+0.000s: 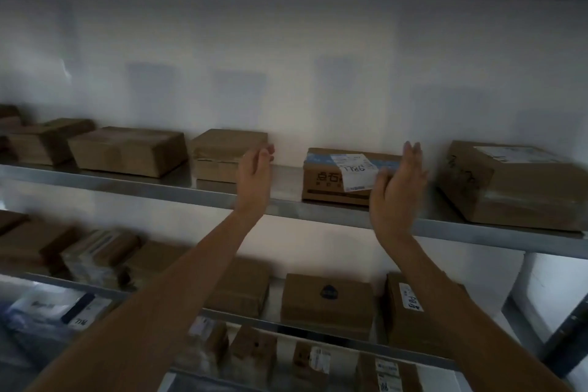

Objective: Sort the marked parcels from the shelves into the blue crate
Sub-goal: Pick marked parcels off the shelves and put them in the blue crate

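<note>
Both arms are stretched up toward the upper shelf [286,205], and the step in hand looks like the reach for a parcel, with nothing picked up yet. The box with the white label [342,173] sits flat on that shelf, its label folded over the front top edge with handwritten figures on it, which I take to be the mark that picks it out. The right hand [397,188] is raised just in front of the box's right end, palm turned inward, fingers [412,153] straight and together, holding nothing; whether it already touches the cardboard I cannot tell. The left hand [256,169] is well apart from that box, up beside the plain box [227,154] to its left, its fingers loose and lightly bent, also holding nothing. A bare stretch of shelf lies between the two boxes. To the far right rests a large box [509,183], tilted toward us, with pen marks on its side. The blue crate is not in view, so I cannot say where the parcel has to go from here. Judging by the pose, the next move calls for the left hand to come across to the labelled box's left end so that both palms can press its sides, then draw it forward off the shelf edge. The picture is dim and blurred, so the finer writing is hard to read.
</note>
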